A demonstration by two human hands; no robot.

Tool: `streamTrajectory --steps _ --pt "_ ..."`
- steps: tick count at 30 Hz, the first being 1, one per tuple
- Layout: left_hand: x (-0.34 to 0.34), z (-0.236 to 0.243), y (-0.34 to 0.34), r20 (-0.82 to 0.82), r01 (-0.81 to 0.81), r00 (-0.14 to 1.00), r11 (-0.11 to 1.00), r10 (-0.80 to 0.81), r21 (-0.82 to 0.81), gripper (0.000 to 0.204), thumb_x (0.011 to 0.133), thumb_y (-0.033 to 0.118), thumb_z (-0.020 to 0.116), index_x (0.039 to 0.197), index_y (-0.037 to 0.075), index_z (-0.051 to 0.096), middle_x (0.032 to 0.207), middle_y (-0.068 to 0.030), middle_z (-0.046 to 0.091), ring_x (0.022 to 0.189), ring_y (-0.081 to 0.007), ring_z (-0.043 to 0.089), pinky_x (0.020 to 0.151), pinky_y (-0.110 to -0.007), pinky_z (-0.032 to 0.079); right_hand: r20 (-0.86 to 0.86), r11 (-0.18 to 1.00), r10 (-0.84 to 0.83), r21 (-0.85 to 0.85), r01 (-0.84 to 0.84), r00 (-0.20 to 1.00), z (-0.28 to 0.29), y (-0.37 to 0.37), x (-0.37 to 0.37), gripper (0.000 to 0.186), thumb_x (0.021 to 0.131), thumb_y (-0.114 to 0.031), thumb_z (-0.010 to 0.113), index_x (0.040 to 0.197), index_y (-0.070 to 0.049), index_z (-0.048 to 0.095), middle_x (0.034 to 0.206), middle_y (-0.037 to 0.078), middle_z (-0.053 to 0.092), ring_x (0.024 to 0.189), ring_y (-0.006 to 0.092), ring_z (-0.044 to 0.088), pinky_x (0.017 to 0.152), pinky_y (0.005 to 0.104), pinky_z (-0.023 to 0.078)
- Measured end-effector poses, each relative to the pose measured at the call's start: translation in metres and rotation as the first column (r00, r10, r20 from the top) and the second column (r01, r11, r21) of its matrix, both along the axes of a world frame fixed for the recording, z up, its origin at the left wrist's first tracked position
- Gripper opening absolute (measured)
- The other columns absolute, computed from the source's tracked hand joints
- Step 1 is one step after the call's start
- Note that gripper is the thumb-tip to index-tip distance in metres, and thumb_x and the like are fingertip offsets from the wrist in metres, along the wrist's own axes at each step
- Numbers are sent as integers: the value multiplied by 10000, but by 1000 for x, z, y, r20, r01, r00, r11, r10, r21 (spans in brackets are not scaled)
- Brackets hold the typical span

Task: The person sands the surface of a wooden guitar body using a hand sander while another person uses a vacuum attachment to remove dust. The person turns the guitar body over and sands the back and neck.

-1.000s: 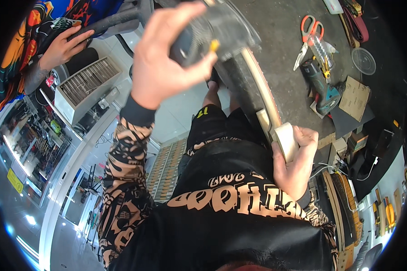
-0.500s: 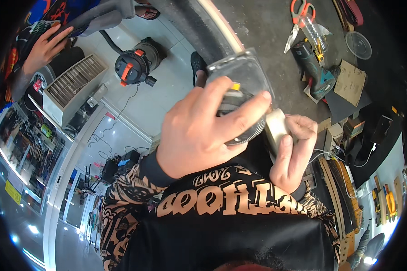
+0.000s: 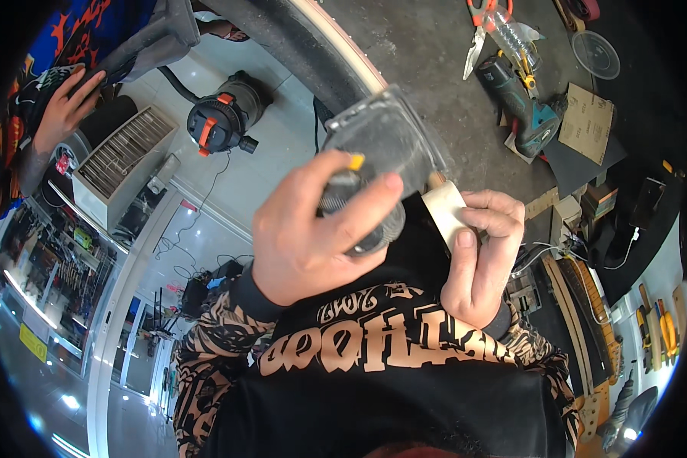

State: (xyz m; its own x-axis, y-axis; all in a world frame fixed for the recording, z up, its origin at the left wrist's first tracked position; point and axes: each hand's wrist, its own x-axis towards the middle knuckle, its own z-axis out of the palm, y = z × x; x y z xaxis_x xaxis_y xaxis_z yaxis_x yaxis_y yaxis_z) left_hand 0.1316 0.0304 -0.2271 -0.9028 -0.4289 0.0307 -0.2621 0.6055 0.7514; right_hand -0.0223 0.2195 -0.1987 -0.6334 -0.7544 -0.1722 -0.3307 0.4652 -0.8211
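My left hand (image 3: 301, 229) is wrapped from above around a dark, ribbed hand tool (image 3: 382, 227) with a yellow tab. A square clear plastic plate (image 3: 385, 133), scratched and dusty, is on the tool's far side; the tool's exact kind is unclear. My right hand (image 3: 485, 248) grips a pale, flat block (image 3: 444, 208) between thumb and bent fingers, close to the plate's near right corner. Beyond the plate, a long pale strip (image 3: 351, 49) runs away along the bench edge. The plate hides whether strip and block are joined.
On the dark bench (image 3: 412, 38) lie a cordless driver (image 3: 519, 107), orange-handled scissors (image 3: 477, 38), a clear bottle (image 3: 507, 34) and sandpaper (image 3: 588, 126). A vacuum cleaner (image 3: 225, 114) stands on the floor at left. Another person's hand (image 3: 67, 111) shows at far left.
My left hand and the tool have shifted left and a little nearer. The right hand and the pale block have moved slightly left, and the block shows more of its flat face.
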Motion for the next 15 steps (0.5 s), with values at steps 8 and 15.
streamTrajectory --steps 8,15 --pt "16 -16 13 -17 -72 997 997 72 13 817 626 99 979 1362 235 652 1325 -189 648 989 -356 772 763 -412 666 13 1000 0 15 0 1000 -1 0 -4 196 1035 25 574 1229 2 591 1250 222 615 1115 312 618 983 433 494" --pt "21 -20 3 -33 -34 999 999 34 6 800 599 118 1015 1330 172 694 1350 -201 642 1062 -372 762 840 -436 662 46 1000 9 4 -9 999 -1 -5 -5 217 1056 18 543 1271 4 574 1255 211 592 1153 297 579 1059 427 439"
